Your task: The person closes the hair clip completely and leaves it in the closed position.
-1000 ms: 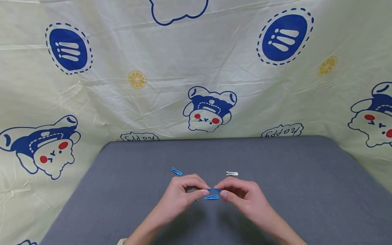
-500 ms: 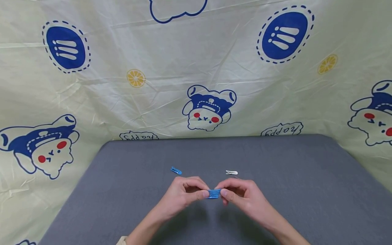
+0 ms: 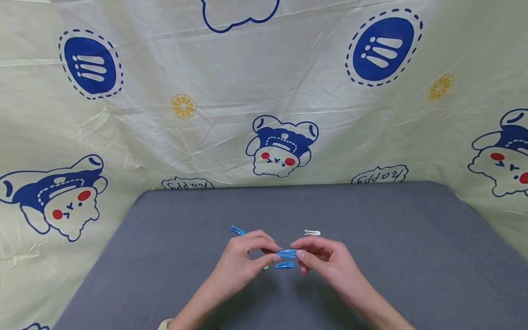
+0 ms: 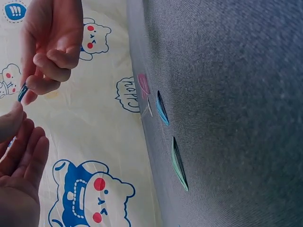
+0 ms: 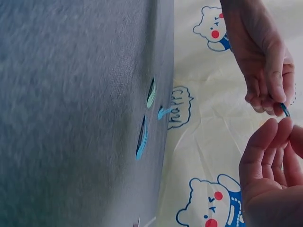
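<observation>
Between my two hands is a blue snap hair clip (image 3: 287,253), held level above the table. My left hand (image 3: 243,259) pinches its left end between thumb and fingers. The thumb and fingers of my right hand (image 3: 330,261) grip the right end. Just below, a second blue hair clip (image 3: 284,265) lies on the cloth. A green hair clip (image 4: 180,165) lies beside that one; the left hand hides most of it in the head view.
Farther back on the grey table (image 3: 371,215) lie another blue hair clip (image 3: 237,229) and a white one (image 3: 312,233). A pink clip (image 4: 143,84) shows in the left wrist view. Behind the table hangs a printed curtain (image 3: 231,73).
The held clip first looked edge-on, then dipped in front of the clip on the table. It is now slightly higher, with its face showing. Both hands rose a little.
</observation>
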`<state>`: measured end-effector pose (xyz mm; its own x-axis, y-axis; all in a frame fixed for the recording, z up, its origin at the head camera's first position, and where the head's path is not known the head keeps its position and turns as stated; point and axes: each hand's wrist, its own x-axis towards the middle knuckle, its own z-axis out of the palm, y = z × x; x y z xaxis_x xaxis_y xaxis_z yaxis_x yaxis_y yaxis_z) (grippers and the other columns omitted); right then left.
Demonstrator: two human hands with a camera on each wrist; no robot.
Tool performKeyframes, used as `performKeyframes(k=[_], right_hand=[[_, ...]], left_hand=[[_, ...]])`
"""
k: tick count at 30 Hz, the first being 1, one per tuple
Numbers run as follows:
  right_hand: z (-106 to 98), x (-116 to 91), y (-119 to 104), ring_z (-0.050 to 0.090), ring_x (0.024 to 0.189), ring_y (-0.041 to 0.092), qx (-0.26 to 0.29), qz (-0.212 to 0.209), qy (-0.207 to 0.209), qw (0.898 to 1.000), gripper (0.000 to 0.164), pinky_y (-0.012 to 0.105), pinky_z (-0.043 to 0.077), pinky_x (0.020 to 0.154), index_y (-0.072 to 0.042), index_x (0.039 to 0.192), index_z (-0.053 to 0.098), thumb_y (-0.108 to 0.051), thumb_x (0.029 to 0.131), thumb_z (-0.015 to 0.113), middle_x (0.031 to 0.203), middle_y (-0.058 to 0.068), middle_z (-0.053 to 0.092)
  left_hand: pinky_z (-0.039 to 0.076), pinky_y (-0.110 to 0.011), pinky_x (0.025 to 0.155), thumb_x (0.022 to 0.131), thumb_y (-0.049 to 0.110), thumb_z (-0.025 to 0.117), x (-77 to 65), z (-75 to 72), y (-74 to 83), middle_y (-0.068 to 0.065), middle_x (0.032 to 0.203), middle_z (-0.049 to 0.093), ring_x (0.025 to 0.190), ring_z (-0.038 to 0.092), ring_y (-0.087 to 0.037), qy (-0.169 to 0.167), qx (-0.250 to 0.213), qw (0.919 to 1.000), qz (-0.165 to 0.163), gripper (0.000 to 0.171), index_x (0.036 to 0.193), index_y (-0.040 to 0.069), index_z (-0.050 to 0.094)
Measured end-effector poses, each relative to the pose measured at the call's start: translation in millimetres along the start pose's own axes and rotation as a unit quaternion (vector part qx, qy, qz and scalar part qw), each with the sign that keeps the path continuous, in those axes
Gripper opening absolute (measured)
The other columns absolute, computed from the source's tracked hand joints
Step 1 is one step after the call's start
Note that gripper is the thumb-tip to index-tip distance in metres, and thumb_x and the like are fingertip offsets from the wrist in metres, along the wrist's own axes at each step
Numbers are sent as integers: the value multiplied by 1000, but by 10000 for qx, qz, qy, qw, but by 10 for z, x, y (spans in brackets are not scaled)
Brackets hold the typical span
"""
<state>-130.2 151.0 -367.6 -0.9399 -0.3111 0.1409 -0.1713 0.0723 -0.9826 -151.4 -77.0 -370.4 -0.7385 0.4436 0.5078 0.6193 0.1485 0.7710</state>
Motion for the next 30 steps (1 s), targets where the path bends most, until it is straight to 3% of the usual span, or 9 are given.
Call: performKeyframes(k=[3, 7, 12, 16, 23, 30], right_hand=[[-10, 2, -7, 63, 70, 30, -240, 76, 19, 9997, 25, 35, 54, 70, -4, 111, 68, -19, 92, 71, 89, 13, 67], [-10, 3, -13, 64, 74, 31, -660, 84, 36, 9978, 25, 35, 55, 70, -7, 107, 70, -21, 87, 76, 91, 11, 68], [19, -6, -12, 65, 74, 19, -1487, 11, 262, 9885, 20, 33, 55, 69, -19, 100, 72, -25, 83, 81, 83, 0, 68], [31, -15, 11, 64, 71, 14, -2041, -207, 406, 9779, 17, 32, 54, 67, -24, 97, 72, -25, 83, 81, 78, -8, 66], [14, 0, 40, 62, 70, 10, -2400, -438, 441, 9688, 17, 30, 53, 66, -27, 94, 71, -18, 83, 80, 76, -12, 65], [-39, 15, 57, 61, 71, 11, -2510, -362, 357, 9666, 15, 30, 53, 66, -28, 93, 72, -21, 83, 81, 79, -11, 64]], left_hand=[[53, -32, 75, 85, 16, 77, 9, 3, -14, 12, 90, 66, 85, 63, -7, 81, 283, 9993, 239, 8, 92, 18, 76], [53, -32, 73, 85, 18, 76, 10, 1, -22, 11, 89, 67, 85, 63, -8, 97, 362, 9992, 167, 6, 91, 17, 77], [52, -28, 72, 83, 9, 78, -2, 31, -69, 6, 87, 68, 82, 62, -10, 94, 392, 9992, -51, 8, 90, 12, 77], [52, -29, 71, 80, 2, 79, -21, 67, -129, 2, 86, 68, 80, 62, -11, 91, 347, 9993, -44, 12, 90, 8, 76], [53, -28, 72, 82, 7, 78, -31, 91, -158, 10, 86, 64, 80, 61, -5, 143, 610, 9979, 180, 12, 90, 16, 74], [53, -29, 69, 83, 4, 77, -24, 128, -182, 11, 84, 63, 77, 58, -3, 36, 842, 9962, 227, 8, 88, 9, 73]])
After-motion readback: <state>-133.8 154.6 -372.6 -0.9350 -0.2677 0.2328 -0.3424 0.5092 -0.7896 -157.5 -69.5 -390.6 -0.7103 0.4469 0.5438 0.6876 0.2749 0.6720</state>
